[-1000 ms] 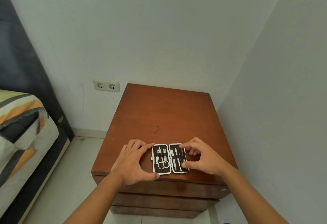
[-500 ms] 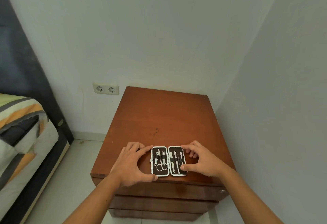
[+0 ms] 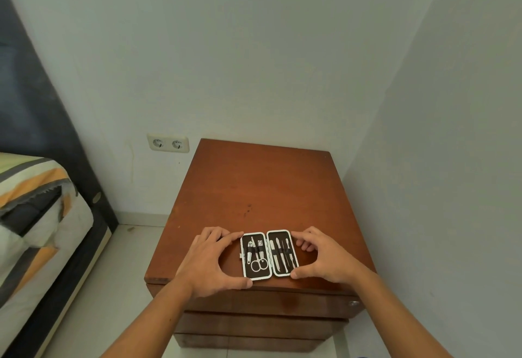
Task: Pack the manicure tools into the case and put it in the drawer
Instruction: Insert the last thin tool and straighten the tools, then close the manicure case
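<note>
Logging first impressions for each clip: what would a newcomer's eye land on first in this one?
The open manicure case lying flat near the front edge of the brown wooden nightstand, its steel tools strapped into both dark halves. The left hand and right hand frame it, fingers and thumbs curled at its outer edges. Further off, a double wall socket sits to the left of the nightstand, and striped bedding fills the left edge.

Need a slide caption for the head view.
Both hands frame the open manicure case on the nightstand.
</note>
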`<state>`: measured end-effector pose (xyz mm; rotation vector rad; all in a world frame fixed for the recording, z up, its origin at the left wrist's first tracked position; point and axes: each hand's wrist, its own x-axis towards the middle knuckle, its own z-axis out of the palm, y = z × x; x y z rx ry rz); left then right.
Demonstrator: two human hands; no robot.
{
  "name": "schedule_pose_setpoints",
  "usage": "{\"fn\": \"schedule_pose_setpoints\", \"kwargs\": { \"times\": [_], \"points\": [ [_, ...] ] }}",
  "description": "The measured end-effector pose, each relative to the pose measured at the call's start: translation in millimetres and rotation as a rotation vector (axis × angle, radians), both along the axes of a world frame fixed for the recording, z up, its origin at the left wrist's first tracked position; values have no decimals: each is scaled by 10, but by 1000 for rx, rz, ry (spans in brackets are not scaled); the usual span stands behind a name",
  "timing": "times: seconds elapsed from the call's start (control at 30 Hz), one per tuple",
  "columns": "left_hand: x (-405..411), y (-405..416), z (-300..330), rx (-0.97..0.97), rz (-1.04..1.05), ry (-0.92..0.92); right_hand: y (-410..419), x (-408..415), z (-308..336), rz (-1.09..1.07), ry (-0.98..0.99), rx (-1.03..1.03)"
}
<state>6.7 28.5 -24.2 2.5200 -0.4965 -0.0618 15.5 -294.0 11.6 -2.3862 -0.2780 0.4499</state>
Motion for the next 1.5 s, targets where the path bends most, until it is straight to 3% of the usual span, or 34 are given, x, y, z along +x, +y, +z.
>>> {"fn": "schedule_pose_setpoints", "kwargs": {
  "times": [0.33, 0.6, 0.9, 1.1, 1.5],
  "points": [
    [22, 1, -103, -232, 76, -23, -21, 23, -133, -181, -221, 38],
    [43, 1, -132, -276, 99, -32, 187, 400, -107, -97, -162, -22],
    [46, -6, -119, -268, 106, -26, 233, 430, -192, -134, -238, 19],
    [41, -10, -109, -263, 113, -6, 275, 451, -105, -101, -133, -34],
    [-51, 1, -65, -295, 115, 20, 321, 54, 245, -233, -184, 249]
  ]
}}
